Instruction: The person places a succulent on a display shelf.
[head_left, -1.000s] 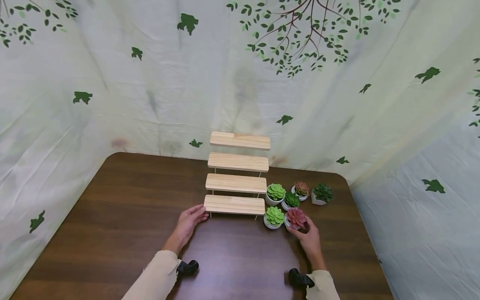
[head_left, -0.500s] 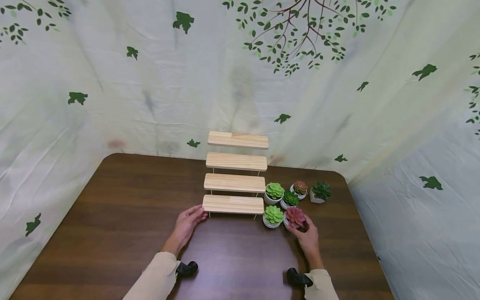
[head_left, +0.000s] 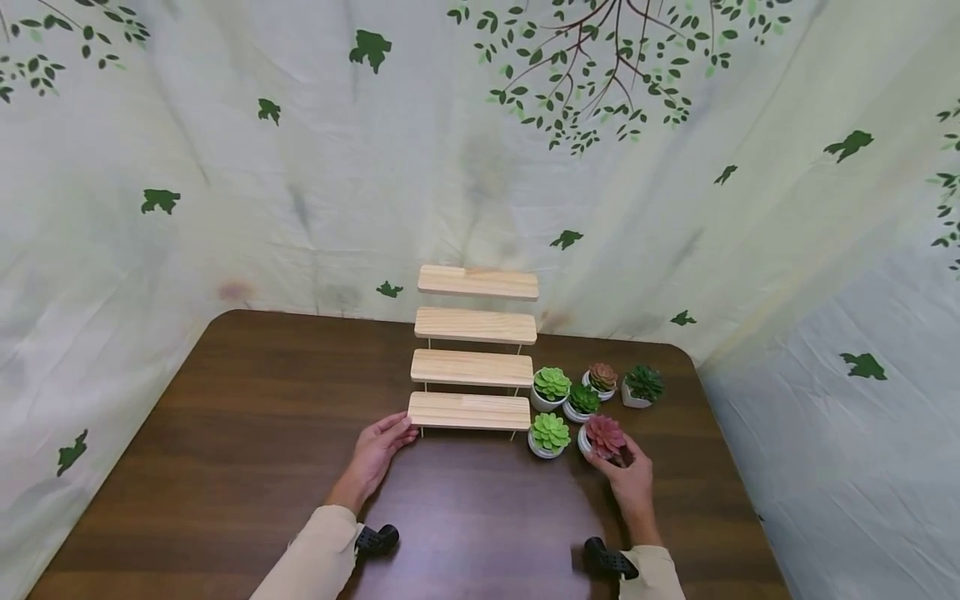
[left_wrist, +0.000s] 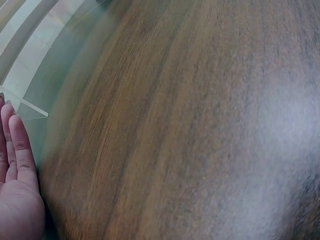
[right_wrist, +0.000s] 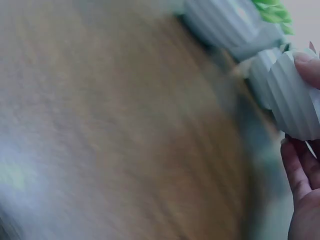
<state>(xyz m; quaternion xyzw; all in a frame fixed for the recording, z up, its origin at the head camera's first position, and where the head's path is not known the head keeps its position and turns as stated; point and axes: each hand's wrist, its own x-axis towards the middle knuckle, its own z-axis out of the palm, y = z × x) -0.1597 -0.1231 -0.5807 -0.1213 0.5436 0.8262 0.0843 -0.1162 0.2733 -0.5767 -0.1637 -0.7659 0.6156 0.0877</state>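
A red potted artificial succulent (head_left: 604,436) in a white ribbed pot (right_wrist: 290,95) is gripped by my right hand (head_left: 630,479), thumb on one side and fingers on the other. To its left stands a bright green succulent (head_left: 551,432), a small gap apart. My left hand (head_left: 375,458) has its fingertips at the left front corner of the lowest shelf of a four-tier wooden display stand (head_left: 468,411). In the left wrist view, several straight fingers (left_wrist: 22,145) show beside a thin clear support; the thumb is out of view.
Beside the stand's right edge are another bright green succulent (head_left: 552,385), a dark green one (head_left: 583,400) and a brownish-red one (head_left: 602,378). Farther right stands a dark green plant (head_left: 644,384). A leaf-print curtain (head_left: 480,167) hangs behind the brown table (head_left: 262,433).
My right hand has moved slightly to the right with the red succulent, widening the gap to the bright green one. The left hand stays at the stand's corner.
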